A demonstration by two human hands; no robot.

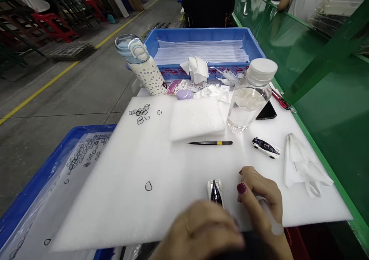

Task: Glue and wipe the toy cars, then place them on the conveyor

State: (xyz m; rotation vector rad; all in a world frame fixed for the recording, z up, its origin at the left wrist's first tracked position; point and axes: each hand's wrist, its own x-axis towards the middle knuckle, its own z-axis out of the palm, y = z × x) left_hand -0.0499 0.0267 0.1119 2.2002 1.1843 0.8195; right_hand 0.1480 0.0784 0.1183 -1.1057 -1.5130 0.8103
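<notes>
My left hand (201,229), smeared by motion and with a ring on one finger, is just in front of a small white and dark toy car (215,192). It hides the car's near end, and whether its fingers hold anything is unclear. To the right, my right hand (259,198) is closed, its fingers curled round a translucent plastic stick with a rounded end (270,217). Beyond the hands lie black tweezers with a yellow band (211,142) and a second toy car (265,147). A thin black ring (148,185) rests alone on the white foam sheet (115,198).
Several black rings (140,112) lie at the back left. A foam block (197,117), clear bottle (248,98), dotted flask (147,71), phone (266,112) and white cloth (305,164) stand about. Blue trays (250,44) are behind and lower left; a person sits ahead.
</notes>
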